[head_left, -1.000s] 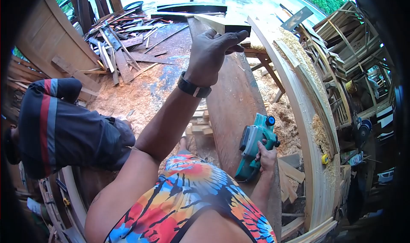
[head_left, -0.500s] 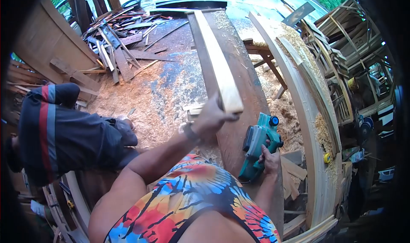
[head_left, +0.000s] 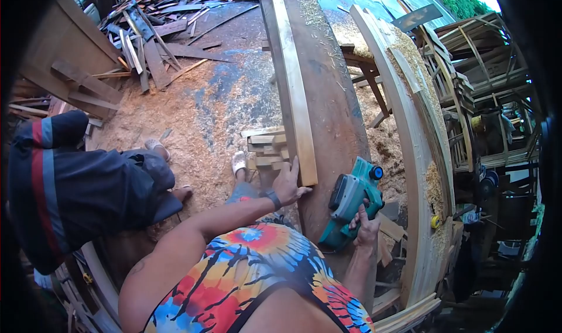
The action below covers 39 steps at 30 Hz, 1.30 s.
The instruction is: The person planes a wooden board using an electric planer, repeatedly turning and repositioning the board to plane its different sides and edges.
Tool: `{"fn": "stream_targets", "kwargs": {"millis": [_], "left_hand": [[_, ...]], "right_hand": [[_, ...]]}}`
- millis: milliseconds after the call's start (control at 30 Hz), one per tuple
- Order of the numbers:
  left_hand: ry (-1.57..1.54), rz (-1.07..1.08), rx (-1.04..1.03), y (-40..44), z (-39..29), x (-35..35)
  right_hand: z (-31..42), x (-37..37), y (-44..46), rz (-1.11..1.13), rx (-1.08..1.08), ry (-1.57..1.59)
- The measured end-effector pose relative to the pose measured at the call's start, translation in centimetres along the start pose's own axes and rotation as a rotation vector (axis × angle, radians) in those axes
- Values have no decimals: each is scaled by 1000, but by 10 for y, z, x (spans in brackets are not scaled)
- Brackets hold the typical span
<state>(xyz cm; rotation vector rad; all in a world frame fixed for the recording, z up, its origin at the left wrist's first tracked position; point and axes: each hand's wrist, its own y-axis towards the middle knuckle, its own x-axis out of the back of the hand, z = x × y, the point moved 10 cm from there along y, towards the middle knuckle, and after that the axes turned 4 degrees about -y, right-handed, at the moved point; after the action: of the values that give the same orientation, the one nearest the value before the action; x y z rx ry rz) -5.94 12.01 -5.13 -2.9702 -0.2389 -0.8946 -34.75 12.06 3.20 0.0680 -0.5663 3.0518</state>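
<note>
The wooden strip [head_left: 297, 105], its near end raised in the left hand a second earlier, now lies lengthwise along the left side of the plank bench [head_left: 336, 116], so the bench, rather than the hand, bears it. The left hand [head_left: 287, 184] touches the strip's near end, thumb spread wide from the forefinger. The right hand [head_left: 366, 227] keeps its fingers wrapped around the handle of the green power planer [head_left: 351, 198], just right of the strip's near end.

Counted: one strip on the bench, one planer, two hands of the wearer, one wristband [head_left: 273, 200], one other person [head_left: 99, 181] at left and one yellow round object [head_left: 435, 222] at right. The short blocks [head_left: 266, 148] left of the bench overlap too much to count.
</note>
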Motion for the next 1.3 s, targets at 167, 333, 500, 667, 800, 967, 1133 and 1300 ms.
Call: {"fn": "stream_targets", "kwargs": {"millis": [167,333,500,667,800,967,1133,1300], "left_hand": [[-80,340,218,-17,27,-7],[-95,1096,-27,-57,40,-65],[-554,1533,-163,-43,50,-53],[-304,1462,93,27,107,4],[-223,1360,183,79,162,45],[142,944,2,157,224,92],[78,804,146,193,268,100],[-113,1051,241,199,274,86]], "right_hand": [[41,-45,-12,-10,-23,142],[94,-126,16,111,41,100],[118,-220,80,219,-5,33],[136,-318,152,326,-81,-66],[150,-373,201,400,3,-253],[160,-404,249,415,2,-297],[173,-423,278,380,-3,-331],[185,-444,303,381,18,-382]]}}
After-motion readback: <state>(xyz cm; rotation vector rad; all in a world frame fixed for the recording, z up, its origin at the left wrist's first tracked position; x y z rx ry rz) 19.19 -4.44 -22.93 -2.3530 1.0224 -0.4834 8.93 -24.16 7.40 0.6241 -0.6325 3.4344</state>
